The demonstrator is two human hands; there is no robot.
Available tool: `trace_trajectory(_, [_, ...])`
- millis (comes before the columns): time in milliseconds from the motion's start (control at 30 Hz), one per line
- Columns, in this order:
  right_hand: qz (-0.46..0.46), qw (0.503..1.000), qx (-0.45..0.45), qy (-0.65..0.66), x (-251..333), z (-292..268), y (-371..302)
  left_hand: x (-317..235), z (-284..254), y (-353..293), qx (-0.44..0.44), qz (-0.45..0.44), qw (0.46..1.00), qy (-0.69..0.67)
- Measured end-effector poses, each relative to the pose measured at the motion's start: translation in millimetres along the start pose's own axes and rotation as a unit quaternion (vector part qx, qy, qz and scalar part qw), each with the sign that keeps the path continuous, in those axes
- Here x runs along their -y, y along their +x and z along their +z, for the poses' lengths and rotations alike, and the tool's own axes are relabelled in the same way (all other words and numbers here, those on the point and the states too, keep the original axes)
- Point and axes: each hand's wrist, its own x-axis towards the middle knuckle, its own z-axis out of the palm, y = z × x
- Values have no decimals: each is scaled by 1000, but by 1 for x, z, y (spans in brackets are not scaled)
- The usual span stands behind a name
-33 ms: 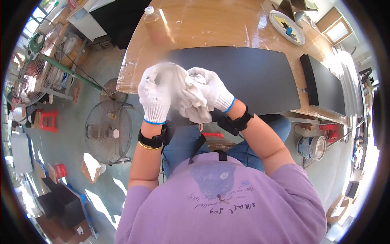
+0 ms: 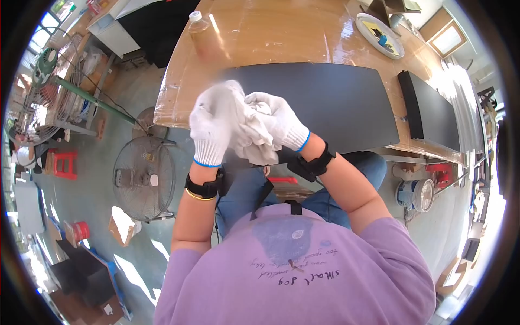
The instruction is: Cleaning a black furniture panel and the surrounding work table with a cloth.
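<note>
White knitted gloves with blue cuffs cover both my hands. Between them is a crumpled off-white cloth (image 2: 253,135), its folds hanging down above the near edge of a dark grey panel (image 2: 336,108). My left hand (image 2: 210,122) is closed on the cloth's left side, partly blurred. On the other side, my right hand (image 2: 277,120) has its fingers curled round a bunched part of it. The panel lies flat on the wooden table (image 2: 281,32) behind and to the right of my hands.
A capped bottle of amber liquid (image 2: 205,38) stands at the table's back left. Farther right are a round white tray (image 2: 364,26) and another dark panel (image 2: 430,111). On the floor are a pedestal fan (image 2: 143,179) at left and a bucket (image 2: 416,195) at right.
My left hand has shifted slightly right, and my right hand slightly left. The cloth stays gripped between them, its folds a little altered.
</note>
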Motion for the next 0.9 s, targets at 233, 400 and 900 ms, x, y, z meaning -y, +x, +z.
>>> trace_trajectory(233, [-191, 881, -257, -347, -4, 7, -6, -25, 39, -43, 98, -196, 853, -473])
trace_trajectory(400, [-41, 987, -143, -54, -9, 4, -18, -12, 30, -39, 81, -252, 818, -511])
trace_trajectory(900, [54, 988, -72, -128, -14, 4, 62, 45, -38, -42, 44, -147, 938, -311])
